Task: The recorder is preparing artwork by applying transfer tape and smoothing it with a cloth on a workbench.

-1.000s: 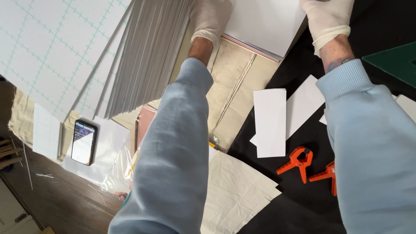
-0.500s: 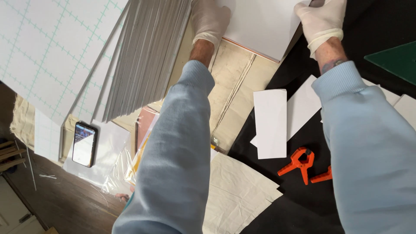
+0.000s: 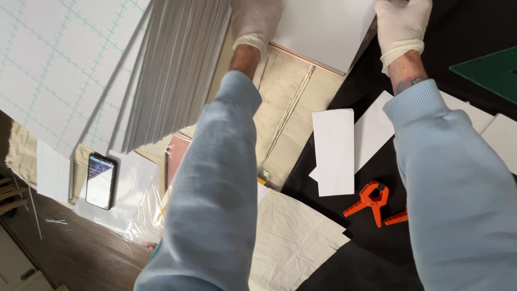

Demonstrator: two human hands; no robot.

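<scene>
My gloved left hand (image 3: 257, 21) and right hand (image 3: 401, 24) pinch the white sheet (image 3: 323, 29) at 12 o'clock by its two side edges, and I think it is light, thin and bendy.

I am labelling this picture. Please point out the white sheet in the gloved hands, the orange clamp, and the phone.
white sheet (image 3: 323, 32), head view, its bare middle
orange clamp (image 3: 371, 198), head view, its body
phone (image 3: 100, 180), head view, its screen
</scene>
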